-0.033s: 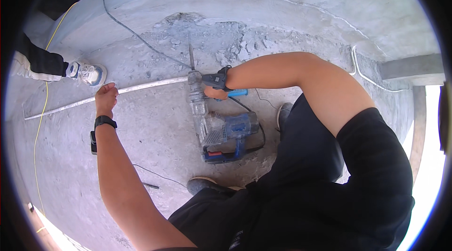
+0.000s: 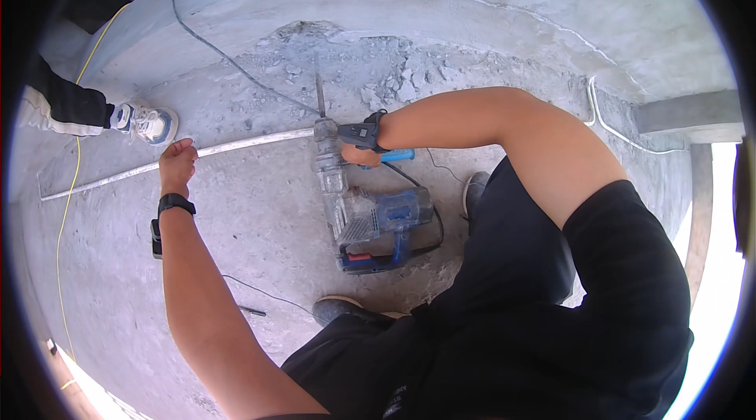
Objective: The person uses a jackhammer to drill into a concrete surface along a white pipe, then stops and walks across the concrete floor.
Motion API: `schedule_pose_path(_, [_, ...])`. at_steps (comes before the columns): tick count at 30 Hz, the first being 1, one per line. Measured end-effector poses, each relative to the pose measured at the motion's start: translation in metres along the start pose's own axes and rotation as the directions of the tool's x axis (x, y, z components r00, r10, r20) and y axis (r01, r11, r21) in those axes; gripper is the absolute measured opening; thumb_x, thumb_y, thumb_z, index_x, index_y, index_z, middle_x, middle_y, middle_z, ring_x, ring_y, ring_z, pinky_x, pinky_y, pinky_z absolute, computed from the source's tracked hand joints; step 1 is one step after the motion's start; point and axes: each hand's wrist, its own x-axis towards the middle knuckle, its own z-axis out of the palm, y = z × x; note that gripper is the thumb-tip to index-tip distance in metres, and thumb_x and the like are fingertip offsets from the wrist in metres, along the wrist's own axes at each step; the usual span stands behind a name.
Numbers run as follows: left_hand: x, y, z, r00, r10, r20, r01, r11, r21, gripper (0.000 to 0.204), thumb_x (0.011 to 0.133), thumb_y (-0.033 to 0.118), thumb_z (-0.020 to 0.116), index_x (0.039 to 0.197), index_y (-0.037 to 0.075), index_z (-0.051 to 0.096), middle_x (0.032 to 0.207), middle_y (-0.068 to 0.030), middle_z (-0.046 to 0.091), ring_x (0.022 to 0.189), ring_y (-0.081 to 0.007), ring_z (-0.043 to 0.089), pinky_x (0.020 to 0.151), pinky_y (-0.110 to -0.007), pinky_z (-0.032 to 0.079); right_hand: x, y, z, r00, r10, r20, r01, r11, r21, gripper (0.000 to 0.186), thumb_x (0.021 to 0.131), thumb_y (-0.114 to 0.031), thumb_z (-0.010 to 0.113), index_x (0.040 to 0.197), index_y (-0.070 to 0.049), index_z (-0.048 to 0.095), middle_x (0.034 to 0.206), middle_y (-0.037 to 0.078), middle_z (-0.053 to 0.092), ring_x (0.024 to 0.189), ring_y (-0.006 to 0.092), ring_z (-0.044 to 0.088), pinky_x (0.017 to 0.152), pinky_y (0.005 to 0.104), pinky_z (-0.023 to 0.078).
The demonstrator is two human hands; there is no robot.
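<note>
A dusty blue-grey demolition hammer (image 2: pixel 335 176) lies on the concrete floor, its long chisel (image 2: pixel 320 93) pointing at the chipped base of the wall. My right hand (image 2: pixel 362 155), partly covered by a dark wrist device, is closed round the hammer's blue side handle (image 2: pixel 398 155). At the left, my left hand (image 2: pixel 179 166) has its fingers curled together; whether anything is between them is hidden. A whitish pipe (image 2: pixel 252 141) passes behind that hand and reaches the front of the hammer. I cannot tell if the hand touches it.
Broken concrete (image 2: pixel 402 81) lies along the wall base. A grey cable (image 2: pixel 228 62) hangs down toward the hammer, and a yellow cord (image 2: pixel 69 192) runs along the left. Another person's shoe (image 2: pixel 155 125) stands by my left hand. A small dark rod (image 2: pixel 252 311) lies near my foot.
</note>
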Motion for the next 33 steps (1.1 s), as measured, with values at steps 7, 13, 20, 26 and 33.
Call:
schedule_pose_path(7, [0.003,0.000,0.004,1.000,0.011,0.001,-0.011,1.000,-0.008,0.030,0.070,0.008,0.054,0.099,0.003,0.055,0.065,0.0032,0.050,0.047,-0.0041,0.039,0.042,-0.017,0.032,0.001,-0.003,0.002,0.994,-0.045,0.101,0.077,0.935,-0.347,0.016,0.077,-0.020,0.050,0.069,-0.007,0.055,0.066,0.006,0.055,0.061,0.0187,0.053,0.057,0.0346,0.045])
schedule_pose_path(13, [0.000,-0.004,-0.001,0.999,-0.037,-0.003,0.037,0.999,-0.014,0.030,0.070,0.008,0.054,0.099,0.005,0.055,0.067,0.0037,0.051,0.051,-0.0039,0.041,0.047,-0.017,0.035,0.010,0.001,0.003,0.963,-0.245,0.115,0.269,0.815,-0.514,0.024,0.083,-0.020,0.042,0.068,-0.007,0.055,0.066,0.007,0.055,0.061,0.0200,0.053,0.058,0.0349,0.045])
schedule_pose_path(20, [0.000,0.000,0.004,1.000,-0.027,0.015,0.028,0.999,-0.042,0.029,0.071,0.009,0.054,0.100,0.005,0.055,0.067,0.0032,0.052,0.051,-0.0037,0.041,0.046,-0.017,0.035,0.003,-0.002,0.011,0.996,-0.063,0.057,0.076,0.956,-0.283,0.022,0.080,-0.022,0.045,0.069,-0.006,0.056,0.068,0.008,0.055,0.063,0.0210,0.054,0.059,0.0356,0.046])
schedule_pose_path(26, [-0.003,-0.006,-0.002,1.000,-0.006,0.013,0.006,1.000,0.025,0.028,0.073,0.012,0.053,0.100,0.004,0.054,0.064,0.0028,0.052,0.046,-0.0041,0.039,0.042,-0.017,0.031,0.006,-0.005,-0.001,0.997,-0.057,0.043,0.065,0.972,-0.225,0.022,0.079,-0.023,0.048,0.069,-0.005,0.056,0.070,0.009,0.056,0.064,0.0218,0.054,0.060,0.0362,0.046])
schedule_pose_path(33, [-0.004,-0.003,0.003,1.000,0.024,0.019,-0.024,0.999,0.045,0.029,0.072,0.009,0.053,0.100,0.002,0.053,0.065,0.0016,0.053,0.045,-0.0041,0.037,0.040,-0.017,0.029,-0.001,-0.003,-0.002,0.993,-0.032,-0.110,0.036,0.999,0.032,0.011,0.059,-0.014,0.061,0.059,-0.003,0.060,0.061,0.011,0.058,0.054,0.0251,0.055,0.050,0.0396,0.044])
